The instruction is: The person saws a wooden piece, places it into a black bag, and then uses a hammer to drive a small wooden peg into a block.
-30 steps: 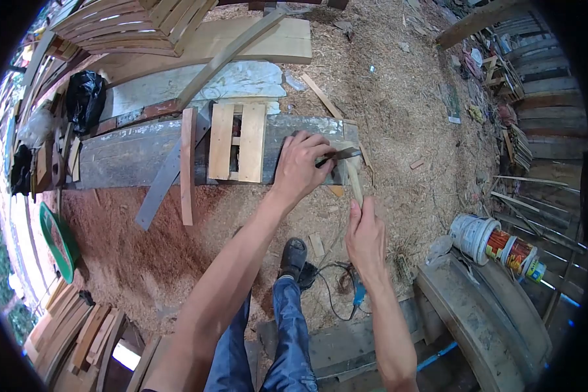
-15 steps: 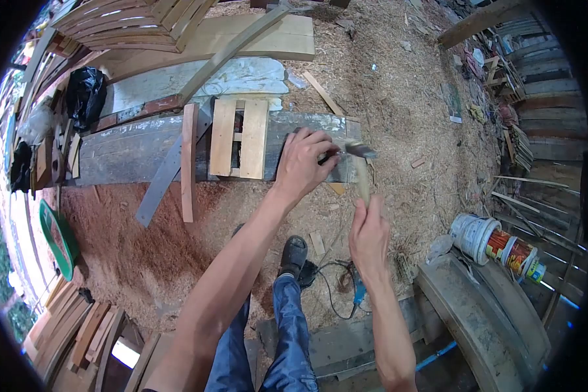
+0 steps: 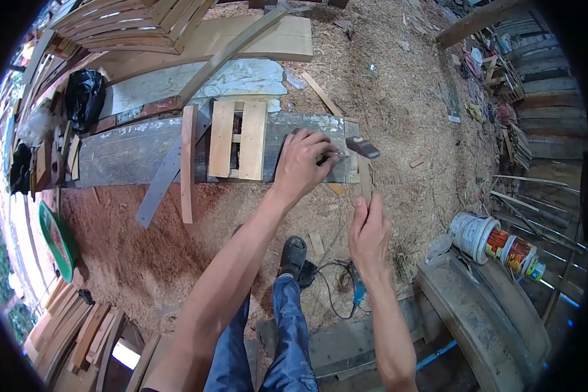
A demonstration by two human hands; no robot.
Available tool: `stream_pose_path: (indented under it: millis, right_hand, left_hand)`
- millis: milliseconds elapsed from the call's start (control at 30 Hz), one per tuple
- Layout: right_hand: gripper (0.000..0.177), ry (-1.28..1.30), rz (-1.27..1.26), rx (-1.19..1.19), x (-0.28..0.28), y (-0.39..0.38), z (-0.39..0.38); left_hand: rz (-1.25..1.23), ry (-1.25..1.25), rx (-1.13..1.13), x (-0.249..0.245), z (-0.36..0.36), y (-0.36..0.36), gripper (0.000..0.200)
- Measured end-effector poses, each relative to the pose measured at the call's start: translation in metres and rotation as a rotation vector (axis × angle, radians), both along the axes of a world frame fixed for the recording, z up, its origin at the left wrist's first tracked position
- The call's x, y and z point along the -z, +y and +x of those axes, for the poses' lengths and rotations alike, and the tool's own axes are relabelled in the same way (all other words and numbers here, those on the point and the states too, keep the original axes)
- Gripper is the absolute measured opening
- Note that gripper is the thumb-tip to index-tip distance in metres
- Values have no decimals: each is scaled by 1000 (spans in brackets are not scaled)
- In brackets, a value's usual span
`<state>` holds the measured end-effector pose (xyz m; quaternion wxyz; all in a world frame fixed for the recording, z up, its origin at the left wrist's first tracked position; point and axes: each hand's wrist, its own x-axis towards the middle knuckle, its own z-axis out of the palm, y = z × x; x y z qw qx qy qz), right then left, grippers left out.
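My right hand (image 3: 370, 228) is wrapped round the wooden handle of a hammer (image 3: 363, 149); its metal head is by the right end of a dark plank bench (image 3: 130, 153). Just left of the hammer head, my left hand (image 3: 304, 159) rests on the bench with fingers curled and thumb and fingertips together. A thin shiny bit shows at those fingertips, too small to name. On the bench left of that hand lies a small slatted wooden piece (image 3: 251, 140), two pale boards joined by crosspieces.
A reddish wood strip (image 3: 188, 163) and a grey metal bar (image 3: 160, 183) lie across the bench. Beyond are a long batten (image 3: 232, 55) and a slatted crate (image 3: 124, 26). A green basin (image 3: 57, 238), a blue corded tool (image 3: 359, 289) and buckets (image 3: 473, 236) stand around the sawdust floor.
The hammer head has shifted slightly right, away from my left fingertips, and looks sharper than before. My left hand stays in place.
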<state>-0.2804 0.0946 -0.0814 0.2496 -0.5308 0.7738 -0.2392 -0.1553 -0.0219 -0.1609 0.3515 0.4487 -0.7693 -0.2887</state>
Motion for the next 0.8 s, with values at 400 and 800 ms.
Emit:
stream_pose_path:
  millis: [400,800]
  right_hand:
    - [18,165,94,-70,20,2,-8]
    - [19,60,88,17,8,-1,-11]
  left_hand:
    - [-25,-14,-6,0,-1,0,16]
    - [-56,-13,-7,-1,0,0,17]
